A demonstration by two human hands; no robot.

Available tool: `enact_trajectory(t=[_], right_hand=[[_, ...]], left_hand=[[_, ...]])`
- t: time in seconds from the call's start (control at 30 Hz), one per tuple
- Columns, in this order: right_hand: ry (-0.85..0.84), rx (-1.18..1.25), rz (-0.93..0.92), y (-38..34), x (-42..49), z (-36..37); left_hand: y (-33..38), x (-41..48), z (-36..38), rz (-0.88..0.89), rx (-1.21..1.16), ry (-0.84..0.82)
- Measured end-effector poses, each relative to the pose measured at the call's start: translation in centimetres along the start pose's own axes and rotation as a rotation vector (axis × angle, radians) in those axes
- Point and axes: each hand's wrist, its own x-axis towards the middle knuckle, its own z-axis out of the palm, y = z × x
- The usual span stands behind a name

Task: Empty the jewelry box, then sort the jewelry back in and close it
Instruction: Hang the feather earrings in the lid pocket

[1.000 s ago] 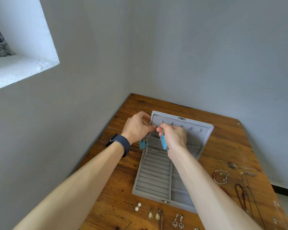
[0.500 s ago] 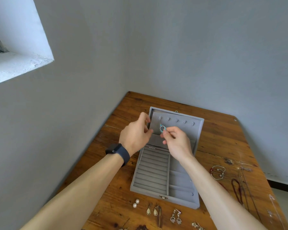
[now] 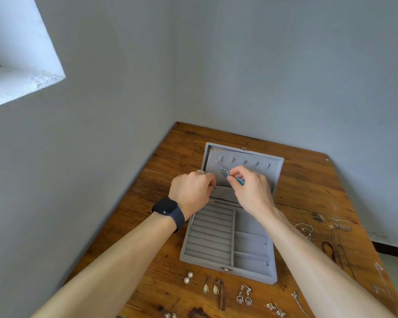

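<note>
Grey jewelry box (image 3: pixel 239 274) open on wooden table (image 3: pixel 308 180), lid (image 3: pixel 276 167) tilted back at 12 o'clock. Right hand (image 3: pixel 251 191) pinches turquoise earring (image 3: pixel 224 172) against lid panel, just below hooks (image 3: pixel 244 162). Left hand (image 3: pixel 191 191), at its 9 o'clock, pinches lid pocket (image 3: pixel 223 194) top edge. Pearl studs (image 3: pixel 188 277), drop earrings (image 3: pixel 210 288) lie at box's 6 o'clock

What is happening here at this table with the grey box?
A person works at an open jewelry box on a wooden table. The right hand pinches a turquoise earring against the raised lid, just below its row of hooks. The left hand seems to pinch the edge of the lid pocket. The ring rows in the base are bare, and pearl studs and drop earrings lie out on the table.
</note>
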Motion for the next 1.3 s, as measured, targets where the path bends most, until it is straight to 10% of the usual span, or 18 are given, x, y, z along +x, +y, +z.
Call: enact_trajectory(t=[0.47, 0.73, 0.93, 1.3], right_hand=[[-0.244, -0.068, 0.057, -2.6, -1.1, 1.0], [0.081, -0.142, -0.009, -1.4, -2.0, 0.7], [-0.241, -0.226, -0.034, -1.7, -1.5, 0.5], [-0.279, -0.345, -0.016, -0.7, -1.4, 0.2]], left_hand=[[-0.6, -0.3, -0.4, -0.004, -0.116, -0.027], [-0.6, -0.2, -0.5, -0.017, -0.119, -0.051], [-0.4, -0.2, -0.7, -0.006, -0.112, -0.069], [0.2, 0.2, -0.3, 0.043, 0.092, -0.01]])
